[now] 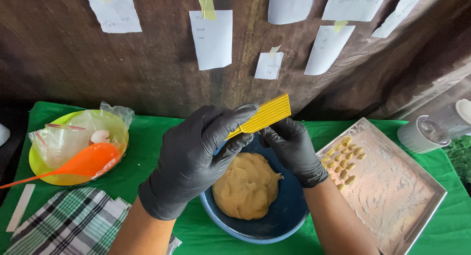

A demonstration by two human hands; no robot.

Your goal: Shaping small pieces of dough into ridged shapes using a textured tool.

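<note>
My left hand (196, 157), in a black glove, grips a yellow ridged board (265, 114) and holds it tilted above a blue bowl (289, 216). A lump of tan dough (248, 184) lies in that bowl. My right hand (292, 147), also black-gloved, is pressed against the underside of the ridged board with its fingers curled; whether it pinches a bit of dough is hidden. To the right, a floured metal tray (397, 191) carries several small shaped dough pieces (346, 159) near its left corner.
A yellow-green plate (37, 169) at the left holds a clear plastic bag, an eggshell and an orange spoon (83, 162). A plaid cloth (64, 223) lies at the front left. A white and clear appliance (431, 130) stands at the far right. Paper notes are taped to the brown wall.
</note>
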